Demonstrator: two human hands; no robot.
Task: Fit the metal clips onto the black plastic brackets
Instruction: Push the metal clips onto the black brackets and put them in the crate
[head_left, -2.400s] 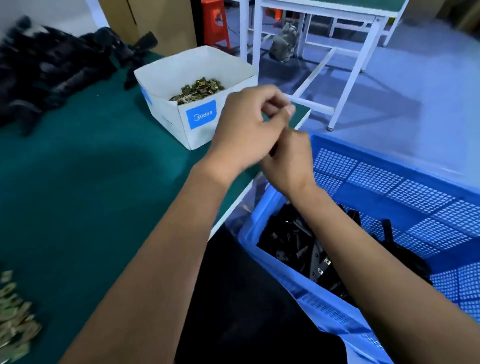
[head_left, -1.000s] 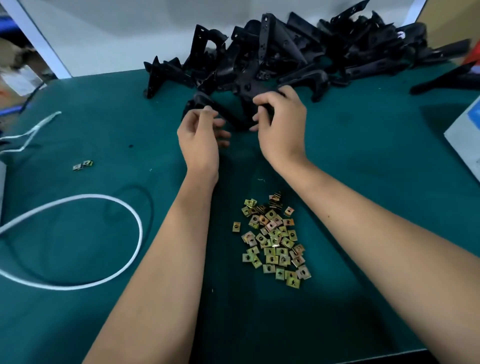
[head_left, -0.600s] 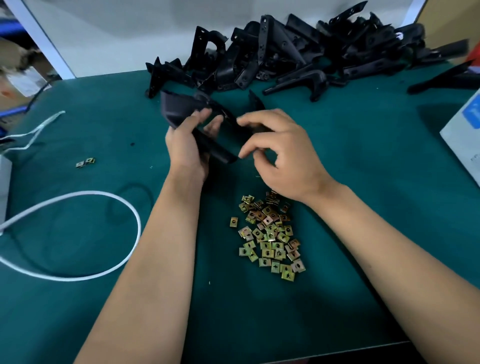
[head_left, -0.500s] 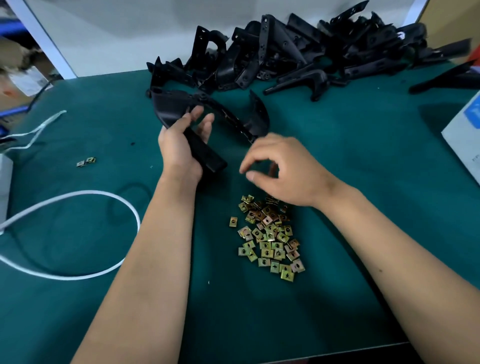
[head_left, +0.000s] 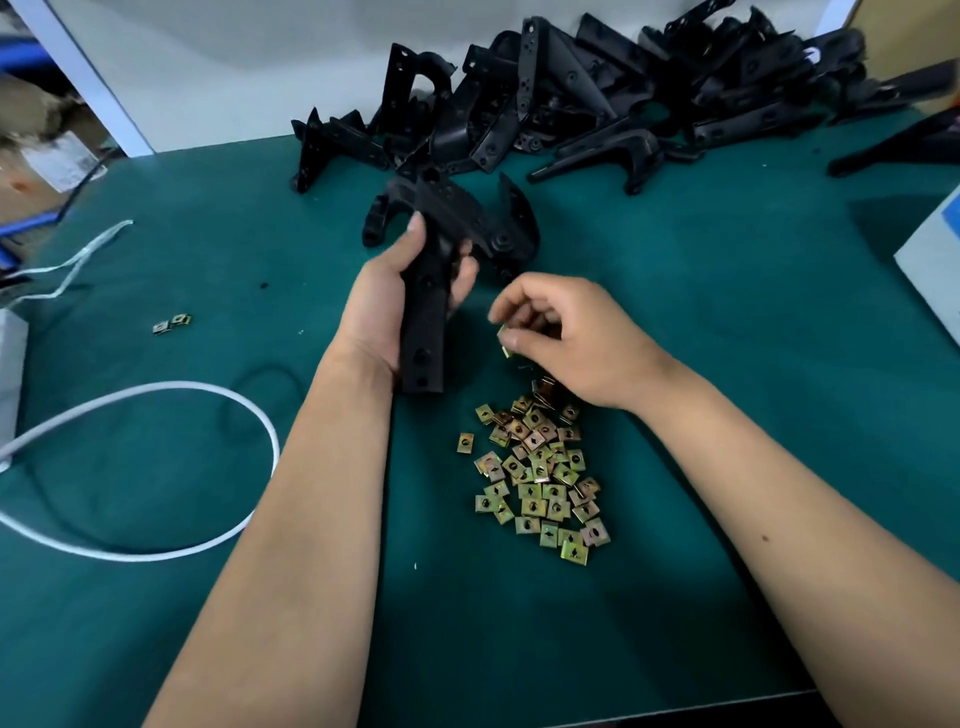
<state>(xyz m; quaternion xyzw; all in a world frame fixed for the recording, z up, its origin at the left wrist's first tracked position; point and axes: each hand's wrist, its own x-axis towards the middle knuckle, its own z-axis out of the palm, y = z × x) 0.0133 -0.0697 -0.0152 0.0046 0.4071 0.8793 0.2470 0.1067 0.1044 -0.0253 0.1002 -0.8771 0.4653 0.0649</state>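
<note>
Black moulded plastic, matte, with round holes along a flat strip: one bracket is held by the left hand, palm turned up, thumb along one side and fingers curled round the other. Its curved end is raised above the green felt-like tabletop. A single metal clip is pinched between thumb and forefinger of the right hand, just right of the bracket and apart from it; the other fingers are curled in loosely. Square brass-coloured clips, each with a centre hole, are scattered in a pile of clips on the tabletop below the right wrist. Two stray clips are noted far left. A heap of brackets is piled along the far edge. A white cable is looped at left. A pale box corner is seen at right; no legible writing.
</note>
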